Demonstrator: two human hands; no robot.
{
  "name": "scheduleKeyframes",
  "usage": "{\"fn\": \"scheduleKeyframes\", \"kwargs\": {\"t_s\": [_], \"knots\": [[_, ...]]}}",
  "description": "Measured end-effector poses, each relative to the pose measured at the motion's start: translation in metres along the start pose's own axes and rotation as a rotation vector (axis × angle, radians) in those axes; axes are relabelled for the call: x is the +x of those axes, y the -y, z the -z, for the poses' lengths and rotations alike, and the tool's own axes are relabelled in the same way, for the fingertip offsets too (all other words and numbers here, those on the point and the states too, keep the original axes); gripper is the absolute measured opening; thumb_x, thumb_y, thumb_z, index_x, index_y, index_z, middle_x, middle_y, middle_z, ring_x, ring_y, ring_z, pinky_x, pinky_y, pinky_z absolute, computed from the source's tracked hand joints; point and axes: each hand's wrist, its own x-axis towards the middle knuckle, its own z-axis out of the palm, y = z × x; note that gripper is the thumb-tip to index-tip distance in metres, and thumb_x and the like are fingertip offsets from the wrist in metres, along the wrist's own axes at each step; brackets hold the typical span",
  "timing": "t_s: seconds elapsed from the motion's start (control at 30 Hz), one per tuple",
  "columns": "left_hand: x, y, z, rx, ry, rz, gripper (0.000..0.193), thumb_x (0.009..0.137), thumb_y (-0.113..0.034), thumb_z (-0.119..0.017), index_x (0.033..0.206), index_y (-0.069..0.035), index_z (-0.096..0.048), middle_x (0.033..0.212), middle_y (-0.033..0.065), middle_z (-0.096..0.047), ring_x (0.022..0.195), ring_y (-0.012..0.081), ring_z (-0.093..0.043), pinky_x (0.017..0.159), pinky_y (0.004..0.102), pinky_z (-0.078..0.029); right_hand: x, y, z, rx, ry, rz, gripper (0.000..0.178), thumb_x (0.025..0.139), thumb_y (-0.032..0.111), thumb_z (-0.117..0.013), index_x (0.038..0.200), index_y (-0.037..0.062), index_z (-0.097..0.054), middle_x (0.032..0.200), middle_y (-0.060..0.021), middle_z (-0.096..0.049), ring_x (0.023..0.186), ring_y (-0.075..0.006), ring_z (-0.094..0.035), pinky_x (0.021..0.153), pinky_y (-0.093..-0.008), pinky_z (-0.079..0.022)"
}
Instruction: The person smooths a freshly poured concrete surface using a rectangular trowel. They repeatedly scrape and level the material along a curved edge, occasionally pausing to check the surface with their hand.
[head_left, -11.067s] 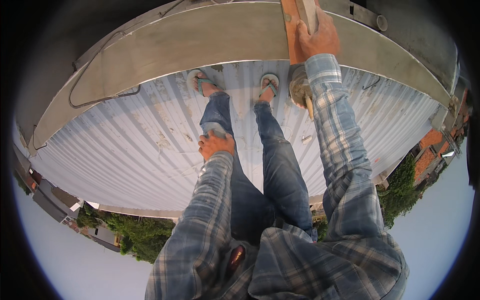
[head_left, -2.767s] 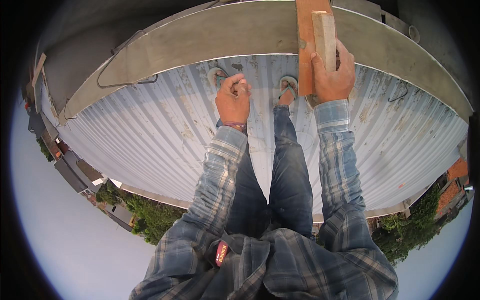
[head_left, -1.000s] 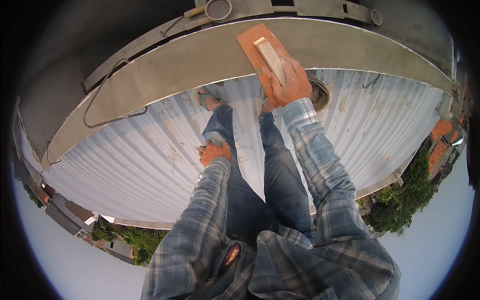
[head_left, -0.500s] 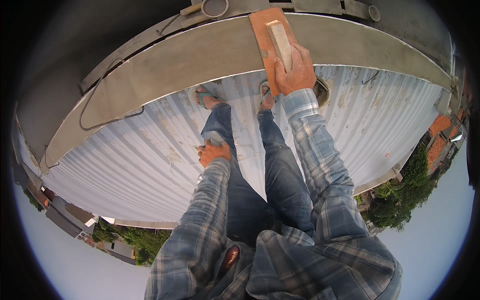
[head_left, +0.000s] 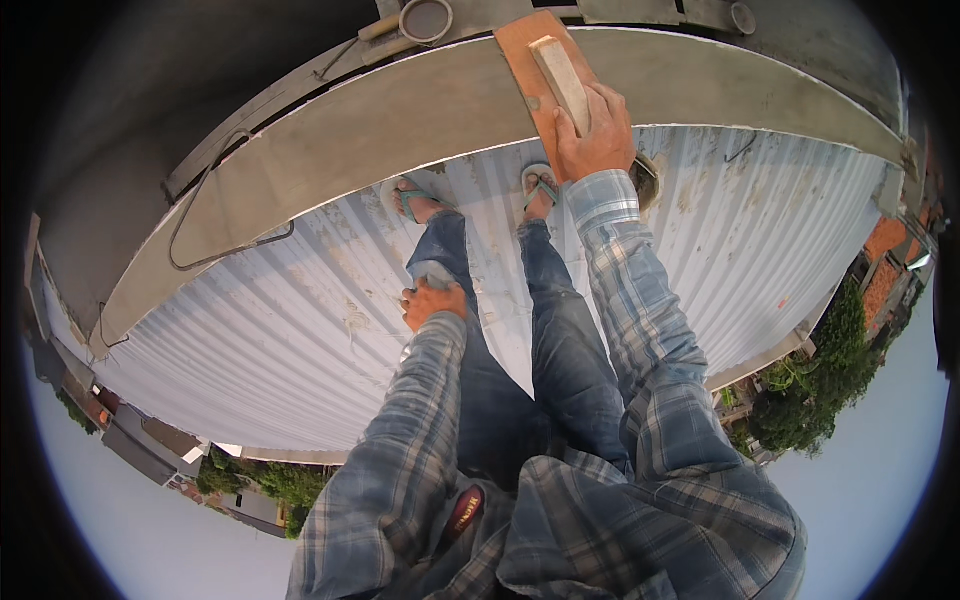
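My right hand (head_left: 597, 135) is closed round the pale wooden handle of a plastering float (head_left: 521, 62) with a flat orange-brown board. The board lies across the smooth grey band of mortar (head_left: 430, 100) on top of the wall, its near end reaching past the inner edge. At my left knee, my left hand (head_left: 434, 303) is closed with its fingers curled. A light grey patch shows just beyond those fingers; whether it is a held thing or worn trouser cloth, I cannot tell.
My sandalled feet stand on a corrugated white metal roof (head_left: 330, 290) spotted with mortar. A bent metal rod (head_left: 178, 225) hooks over the wall at left. Behind the right wrist sits a round container (head_left: 646, 182), partly hidden. A round pan (head_left: 427, 20) stands beyond the wall.
My right hand and the float have shifted very slightly on the wall top. My left hand stays by the knee, and the whole view has tilted a little.
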Motion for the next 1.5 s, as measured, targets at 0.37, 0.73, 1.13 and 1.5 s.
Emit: {"fn": "scheduleKeyframes", "kwargs": {"t_s": [0.37,0.73,1.13,1.5], "knots": [[0.017,0.011,-0.025,0.066,-0.001,0.012,0.065,0.083,-0.046,-0.066,0.138,-0.011,-0.058,0.133,0.0170,-0.057,0.125,0.0332,-0.058,0.104,0.0429,-0.050,-0.059,0.125,-0.079,0.143,0.365,0.092,0.052,0.081,0.016,-0.077,0.129,0.0070,-0.061,0.136,-0.0093,-0.055,0.126,-0.0307,-0.053,0.106,-0.0444,-0.048],[0.000,0.000,-0.023,0.083,-0.034,0.022,0.068,0.083,-0.050,-0.067,0.139,-0.011,-0.058,0.133,0.0144,-0.057,0.124,0.0318,-0.059,0.104,0.0437,-0.051,0.018,-0.059,0.014,-0.051,-0.205,-0.188,0.034,0.083,0.021,-0.075,0.108,0.0027,-0.062,0.114,-0.0166,-0.060,0.105,-0.0390,-0.060,0.090,-0.0469,-0.052],[0.000,-0.004,-0.019,0.141,-0.038,-0.037,0.070,0.084,-0.049,-0.068,0.142,-0.011,-0.056,0.137,0.0175,-0.056,0.125,0.0339,-0.059,0.103,0.0444,-0.052,0.033,-0.135,0.071,-0.208,-0.144,-0.318,0.037,0.087,0.032,-0.074,0.110,0.0058,-0.063,0.117,-0.0124,-0.061,0.106,-0.0379,-0.062,0.090,-0.0462,-0.053],[-0.012,-0.023,-0.009,0.206,-0.109,-0.039,0.066,0.085,-0.047,-0.066,0.139,-0.009,-0.059,0.135,0.0168,-0.057,0.124,0.0340,-0.059,0.104,0.0443,-0.051,-0.036,0.056,-0.048,0.170,0.172,0.013,0.047,0.077,0.015,-0.073,0.122,0.0066,-0.064,0.121,-0.0085,-0.061,0.112,-0.0316,-0.060,0.100,-0.0459,-0.050]]}}
